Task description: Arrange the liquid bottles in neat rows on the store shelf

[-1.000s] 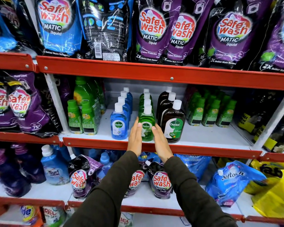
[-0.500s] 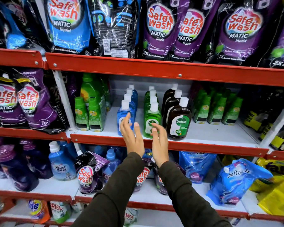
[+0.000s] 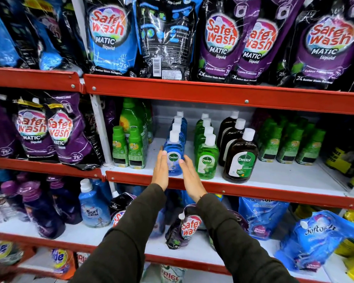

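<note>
Bottles stand in three files on the white store shelf with its red front lip (image 3: pixel 274 194), mid-frame: clear blue plastic Dettol bottles with white caps (image 3: pixel 174 154), green ones (image 3: pixel 206 160) beside them, dark brown ones (image 3: pixel 240 160) further right. Each shows liquid of its own colour. My left hand (image 3: pixel 161 170) and right hand (image 3: pixel 189 177) reach up from lower centre, palms facing, fingers straight and together, flanking the front blue bottle, flat against its sides without gripping.

The left hand (image 3: pixel 160 171) and right hand (image 3: pixel 189 180) cover the front blue bottle's (image 3: pixel 174 154) lower sides; contact is perhaps hidden. Bottom-left packs (image 3: pixel 0 252) are blurred.
</note>
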`<state>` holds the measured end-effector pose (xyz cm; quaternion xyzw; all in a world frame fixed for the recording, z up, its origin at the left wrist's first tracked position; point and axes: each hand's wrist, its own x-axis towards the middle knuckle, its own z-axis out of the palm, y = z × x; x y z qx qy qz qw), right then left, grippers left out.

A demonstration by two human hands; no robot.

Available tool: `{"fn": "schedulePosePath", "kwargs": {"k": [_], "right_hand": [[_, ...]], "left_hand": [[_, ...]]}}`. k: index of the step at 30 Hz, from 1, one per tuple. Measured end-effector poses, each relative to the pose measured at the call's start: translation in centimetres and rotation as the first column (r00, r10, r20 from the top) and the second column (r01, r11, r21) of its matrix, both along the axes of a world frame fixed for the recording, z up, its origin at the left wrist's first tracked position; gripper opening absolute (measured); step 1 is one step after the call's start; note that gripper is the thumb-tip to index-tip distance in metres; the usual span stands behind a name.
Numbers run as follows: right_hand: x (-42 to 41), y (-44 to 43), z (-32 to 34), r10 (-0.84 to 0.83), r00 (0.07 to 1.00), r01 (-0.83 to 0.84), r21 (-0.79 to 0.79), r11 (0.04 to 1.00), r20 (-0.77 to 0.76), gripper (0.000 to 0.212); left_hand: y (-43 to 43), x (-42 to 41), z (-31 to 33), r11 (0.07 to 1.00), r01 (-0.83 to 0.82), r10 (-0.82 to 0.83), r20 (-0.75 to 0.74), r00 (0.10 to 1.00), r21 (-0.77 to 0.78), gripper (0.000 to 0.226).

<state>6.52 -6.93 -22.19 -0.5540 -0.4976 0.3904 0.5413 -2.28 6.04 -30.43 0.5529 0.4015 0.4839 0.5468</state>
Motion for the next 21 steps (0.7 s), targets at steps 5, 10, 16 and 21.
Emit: {"fn": "schedulePosePath", "kwargs": {"k": [5, 10, 16, 21], "right_hand": [[0.1, 0.0, -0.4, -0.003, 0.999, 0.002, 0.021, 1.0, 0.038, 0.074], [0.1, 0.1, -0.7, -0.006, 0.998, 0.005, 0.02, 1.0, 0.065, 0.075], [0.3, -0.6, -0.2, 0.016, 0.995, -0.019, 0.028, 0.999, 0.096, 0.059], [1.9, -2.9, 0.5, -0.051, 0.99, 0.037, 0.11, 0.993, 0.134, 0.049]], "left_hand": [[-1.6, -0.4, 2.5, 0.999, -0.001, 0.002, -0.022, 1.0, 0.039, 0.107], [-5.4, -0.5, 6.2, 0.998, -0.039, 0.04, -0.024, 0.999, 0.055, 0.099], [-5.8, -0.7, 6.3, 0.998, -0.021, 0.024, -0.05, 0.998, 0.058, 0.099], [-8.6, -1.0, 8.1, 0.952, -0.227, 0.257, -0.132, 0.957, 0.204, 0.062]]}}
